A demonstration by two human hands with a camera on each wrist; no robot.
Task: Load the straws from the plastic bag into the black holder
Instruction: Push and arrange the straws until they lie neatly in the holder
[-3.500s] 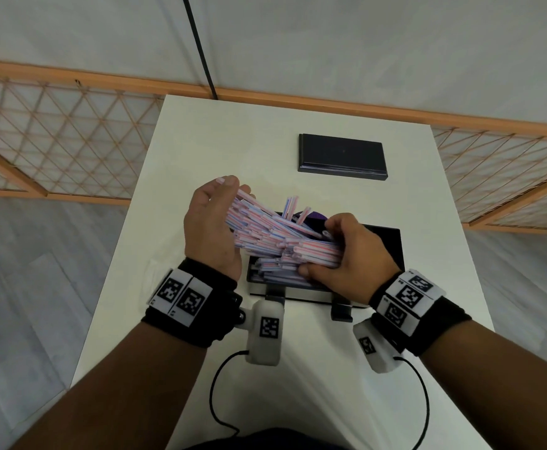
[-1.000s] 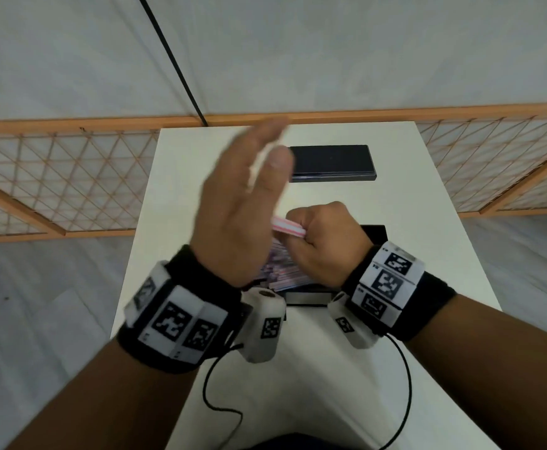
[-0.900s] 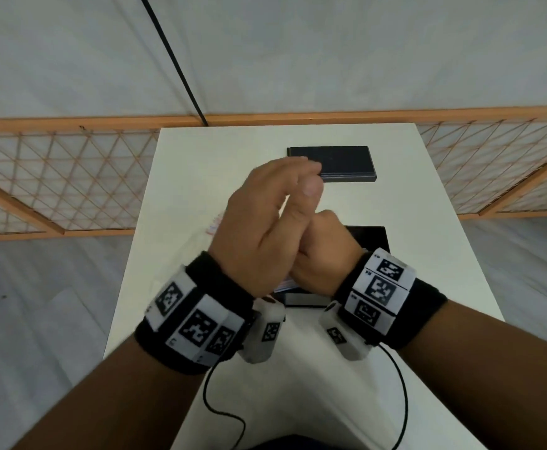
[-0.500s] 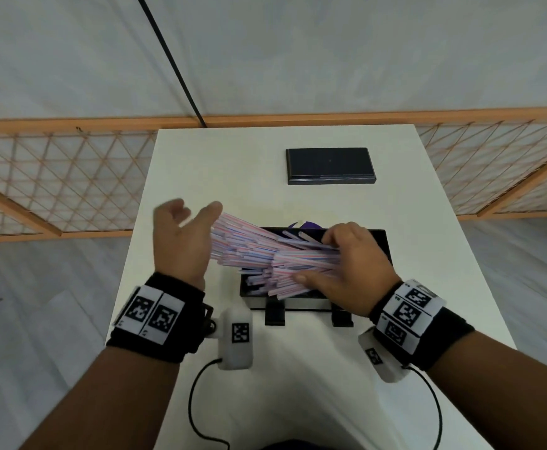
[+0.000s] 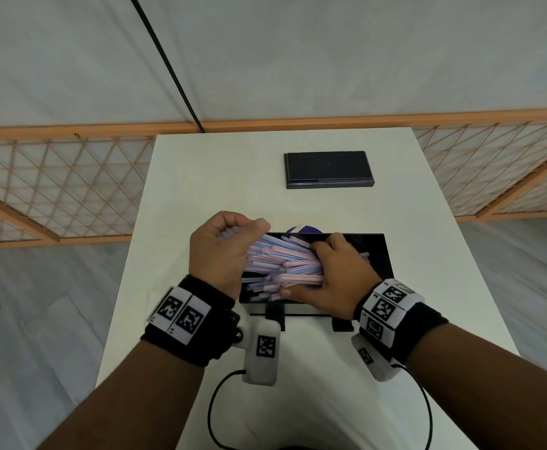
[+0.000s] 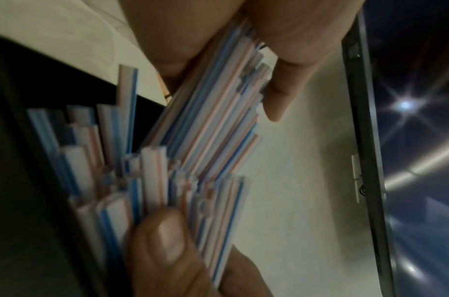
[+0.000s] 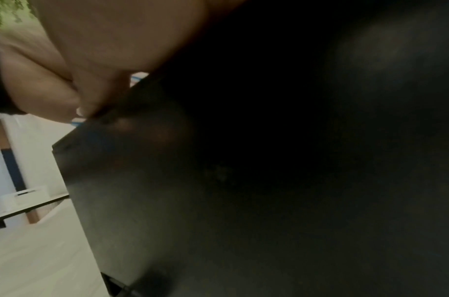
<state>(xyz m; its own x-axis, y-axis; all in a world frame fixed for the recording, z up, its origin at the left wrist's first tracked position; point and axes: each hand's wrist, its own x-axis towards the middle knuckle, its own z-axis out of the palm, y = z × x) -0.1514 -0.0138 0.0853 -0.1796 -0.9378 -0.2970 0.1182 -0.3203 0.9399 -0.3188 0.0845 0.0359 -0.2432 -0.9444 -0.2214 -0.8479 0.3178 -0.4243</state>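
Note:
A bundle of white straws [image 5: 281, 263] with pink and blue stripes lies slanted over the open black holder [image 5: 383, 254] at the table's middle. My left hand [image 5: 233, 241] curls its fingers and thumb round the bundle's left ends, which jut past the holder's left wall. My right hand [image 5: 327, 271] grips the right part, fingers on top and thumb below. In the left wrist view the straws [image 6: 200, 130] fan out unevenly against the holder's wall [image 6: 27, 140]. The right wrist view shows mostly the holder's dark side [image 7: 218, 191].
The holder's flat black lid [image 5: 328, 168] lies at the far end of the white table [image 5: 200, 190]. Something purple [image 5: 303, 228] peeks out just behind the holder. Orange lattice fencing [image 5: 54, 183] runs past the table on both sides. Wrist cables [image 5: 213, 414] trail near the front edge.
A second ago both hands were raised close together. They came down with the bundle over the holder. My left hand, flat against the straw ends half a second ago, now curls round them.

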